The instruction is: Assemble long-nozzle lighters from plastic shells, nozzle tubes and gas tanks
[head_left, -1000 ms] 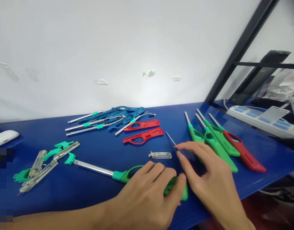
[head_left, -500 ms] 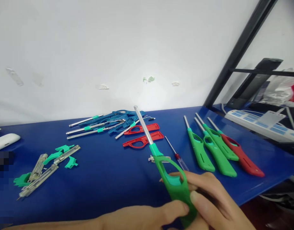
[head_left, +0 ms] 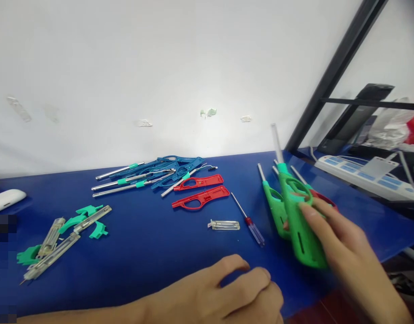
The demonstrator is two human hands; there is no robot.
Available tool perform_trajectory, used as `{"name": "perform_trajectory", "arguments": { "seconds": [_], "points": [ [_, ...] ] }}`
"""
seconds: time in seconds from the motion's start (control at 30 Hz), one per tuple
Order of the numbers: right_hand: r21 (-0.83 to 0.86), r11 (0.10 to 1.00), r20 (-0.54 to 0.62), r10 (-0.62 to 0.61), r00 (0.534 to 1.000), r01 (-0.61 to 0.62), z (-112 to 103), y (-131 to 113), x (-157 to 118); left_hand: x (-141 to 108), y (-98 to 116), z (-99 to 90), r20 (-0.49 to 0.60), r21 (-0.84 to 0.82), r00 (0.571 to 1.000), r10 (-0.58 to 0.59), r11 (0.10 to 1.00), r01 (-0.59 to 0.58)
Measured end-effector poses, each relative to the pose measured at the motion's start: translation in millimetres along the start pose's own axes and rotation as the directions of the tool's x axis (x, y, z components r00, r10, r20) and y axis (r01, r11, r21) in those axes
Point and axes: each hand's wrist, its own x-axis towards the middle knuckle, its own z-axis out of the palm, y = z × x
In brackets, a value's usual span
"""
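My right hand (head_left: pixel 342 243) is closed around the handle of a green gas lighter (head_left: pixel 303 225), its metal barrel tilted up toward the wall. It is over the row of lighters on the right: one green lighter (head_left: pixel 276 209) shows beside it, and a red lighter (head_left: pixel 323 198) is partly covered by my hand. My left hand (head_left: pixel 234 288) is above the table's near side, palm down and empty, with loosely bent, parted fingers. Ahead of it are a clear fuel tank (head_left: pixel 224 225) and a screwdriver (head_left: pixel 249 220) with a transparent handle.
Two red shell halves (head_left: pixel 202 198) lie mid-table. Behind them are blue shells (head_left: pixel 180 168) and metal barrels (head_left: pixel 119 183). Clear tanks (head_left: pixel 53 256) and green triggers (head_left: pixel 99 229) are at left. A power strip (head_left: pixel 372 175) and black frame (head_left: pixel 311 112) stand at right.
The green lighter has moved right in my right hand, from the middle to above the other lighters. My left hand has let go of it and stays low in the middle.
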Motion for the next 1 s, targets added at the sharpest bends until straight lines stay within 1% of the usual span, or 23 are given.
{"name": "perform_trajectory", "arguments": {
  "seconds": [0.07,0.13,0.17,0.23,0.3,0.37,0.47,0.57,0.67,0.77,0.83,0.9,1.0],
  "points": [
    [-0.116,0.991,-0.097,0.052,0.994,-0.063,-11,11,12,1,0,2.0,0.003,-0.023,1.0,0.001,1.0,0.0],
    [-0.215,0.967,-0.136,0.107,0.985,-0.135,-21,23,21,3,-1,3.4,-0.025,-0.036,0.999,-0.027,0.999,0.027],
    [-0.25,0.954,-0.149,0.13,0.98,-0.165,-24,28,23,3,-1,3.9,-0.052,-0.04,0.997,-0.054,0.998,0.052],
    [-0.291,0.933,-0.164,0.171,0.972,-0.213,-27,34,26,4,0,4.6,-0.029,-0.068,0.996,-0.088,0.994,0.086],
    [-0.31,0.919,-0.169,0.196,0.966,-0.241,-25,34,27,4,1,5.0,-0.025,-0.097,0.994,-0.103,0.99,0.1],
    [-0.326,0.912,-0.179,0.199,0.964,-0.249,-21,30,26,3,3,5.6,-0.041,-0.128,0.991,-0.128,0.984,0.121],
    [-0.351,0.907,-0.211,0.166,0.963,-0.234,-15,23,24,1,4,7.1,-0.037,-0.175,0.988,-0.152,0.974,0.144],
    [-0.359,0.91,-0.288,0.103,0.952,-0.207,-12,19,20,1,4,9.1,-0.026,-0.186,0.989,-0.147,0.973,0.14],
    [-0.341,0.929,-0.374,0.005,0.927,-0.142,-6,10,10,1,5,11.3,-0.06,-0.192,0.982,-0.177,0.968,0.162],
    [-0.294,0.956,-0.4,-0.109,0.91,-0.015,10,-5,-5,2,5,13.8,-0.072,-0.199,0.98,-0.187,0.965,0.169],
    [-0.252,0.963,-0.348,-0.18,0.92,0.093,22,-13,-15,2,5,16.7,-0.062,-0.203,0.982,-0.178,0.966,0.162],
    [-0.213,0.954,-0.258,-0.265,0.929,0.213,32,-16,-23,1,5,21.0,-0.076,-0.207,0.981,-0.179,0.965,0.16],
    [-0.175,0.918,-0.143,-0.381,0.913,0.356,38,-14,-28,-1,4,28.7,-0.122,-0.206,0.979,-0.165,0.969,0.138]
  ]
}}
